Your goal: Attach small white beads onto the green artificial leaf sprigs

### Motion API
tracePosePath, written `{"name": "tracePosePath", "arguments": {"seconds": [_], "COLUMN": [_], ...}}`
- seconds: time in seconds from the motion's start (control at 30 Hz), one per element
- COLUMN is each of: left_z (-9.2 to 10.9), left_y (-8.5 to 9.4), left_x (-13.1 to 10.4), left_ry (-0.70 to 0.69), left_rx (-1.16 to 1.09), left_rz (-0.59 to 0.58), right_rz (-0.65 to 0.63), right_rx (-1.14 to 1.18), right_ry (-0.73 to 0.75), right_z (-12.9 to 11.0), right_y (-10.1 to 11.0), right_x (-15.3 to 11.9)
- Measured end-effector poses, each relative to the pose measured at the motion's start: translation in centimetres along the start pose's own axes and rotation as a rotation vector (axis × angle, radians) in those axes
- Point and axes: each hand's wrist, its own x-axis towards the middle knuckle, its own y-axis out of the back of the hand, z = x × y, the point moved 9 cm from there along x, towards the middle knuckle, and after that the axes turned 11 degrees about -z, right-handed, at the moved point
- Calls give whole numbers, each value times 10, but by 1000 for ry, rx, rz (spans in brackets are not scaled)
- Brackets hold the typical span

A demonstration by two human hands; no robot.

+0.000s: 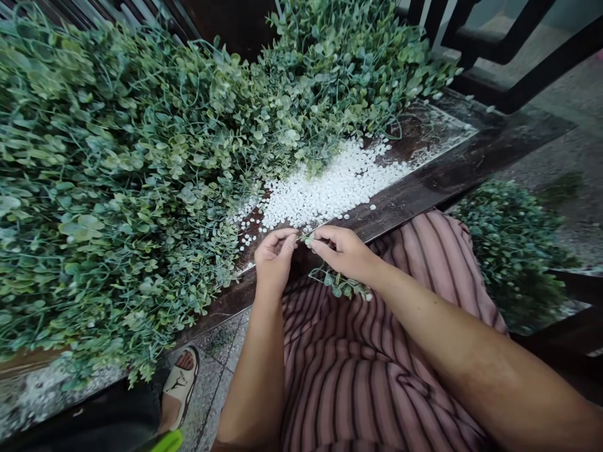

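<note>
Both my hands meet over the near edge of the dark table, pinching a thin artificial leaf sprig [346, 285] whose leafy end hangs below over my lap. My left hand [277, 254] has its thumb and forefinger closed at the sprig's tip. My right hand [343, 251] grips the stem close beside it, with a small pale piece at its fingertips. Just beyond my fingers lies a heap of small white beads [325, 191], spread across the table. What sits exactly between the fingertips is too small to make out.
A large mass of artificial greenery [141, 169] covers the left and back of the dark table [438, 176]. More greenery [513, 245] stands low at the right. Dark wooden chair frames [513, 81] rise at the upper right. Another person's sandalled foot [181, 383] is at lower left.
</note>
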Motion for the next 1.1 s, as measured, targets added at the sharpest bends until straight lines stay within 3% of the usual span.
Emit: {"name": "tracePosePath", "arguments": {"seconds": [0.13,0.2,0.3,0.5,0.7,0.77,0.83,0.97,1.1], "left_z": [2,-2,-8,-11,-9,-7,-1,-2,-12], "left_y": [48,59,63,61,69,61,38,-8,-27], "left_x": [7,15,26,35,25,15,9,-1,-6], "left_ry": [-29,4,16,-58,-77,-76,-88,14,83], "left_rx": [437,628,746,715,403,192,31,-215,-396], "left_rz": [260,278,246,235,318,346,267,107,75], "right_rz": [19,30,42,57,35,18,15,86,174], "right_rx": [7,-1,-29,-16,63,73,91,167,199], "right_ry": [-51,-59,-64,-60,-46,-68,-78,-85,-98], "right_z": [2,3,5,11,8,9,10,10,11], "right_y": [2,2,2,1,2,1,0,3,7], "right_x": [0,0,2,3,2,2,1,0,-1]}}
